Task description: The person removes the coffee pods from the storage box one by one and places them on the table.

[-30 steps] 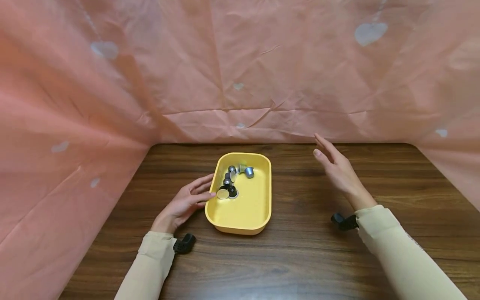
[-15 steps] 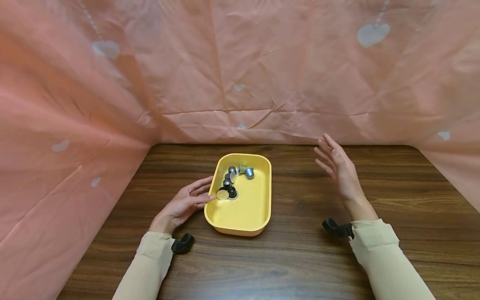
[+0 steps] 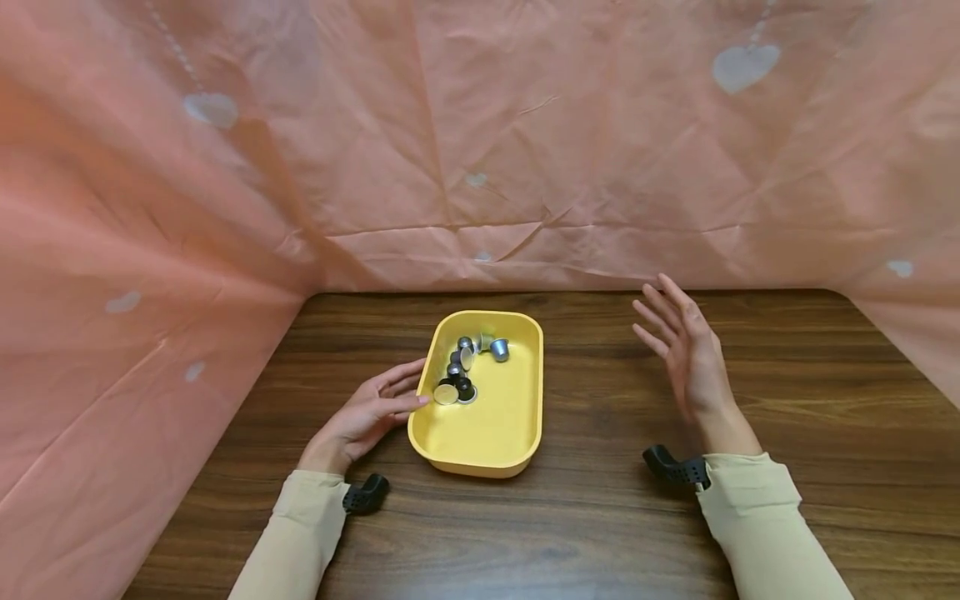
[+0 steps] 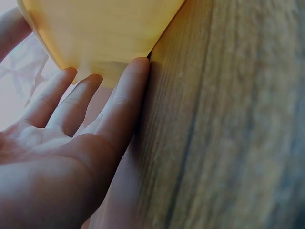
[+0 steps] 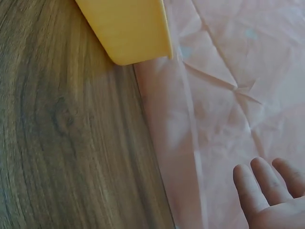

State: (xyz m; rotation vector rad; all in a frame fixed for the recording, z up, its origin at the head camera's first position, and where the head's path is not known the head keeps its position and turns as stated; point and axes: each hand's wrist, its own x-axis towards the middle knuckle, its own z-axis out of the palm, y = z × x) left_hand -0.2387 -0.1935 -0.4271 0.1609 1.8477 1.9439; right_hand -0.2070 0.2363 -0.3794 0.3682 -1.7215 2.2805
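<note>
In the head view, a yellow rectangular bin [image 3: 502,429] sits on the wooden table, with several coffee capsules [image 3: 465,385] bunched along its left side. One silver-blue capsule [image 3: 499,350] lies farther right, towards the far end. My left hand [image 3: 371,414] rests against the bin's left side, thumb at the rim and the other fingers loosely extended along the outer wall. The left wrist view shows these fingertips [image 4: 138,64] right at the yellow wall, low by the tabletop. Well right of the bin, my right hand [image 3: 693,358] is raised with fingers spread, holding nothing.
Dark wood tabletop [image 3: 600,517] extends around the bin. Pink sheeting [image 3: 585,150] with pale hearts rises behind the table and along both sides. Each wrist wears a black camera mount, such as the right one [image 3: 671,468].
My right hand has shifted slightly right and turned, its fingers now spread more. My left hand stays at the bin, its thumb drawn back a little towards the rim. The capsules look unmoved.
</note>
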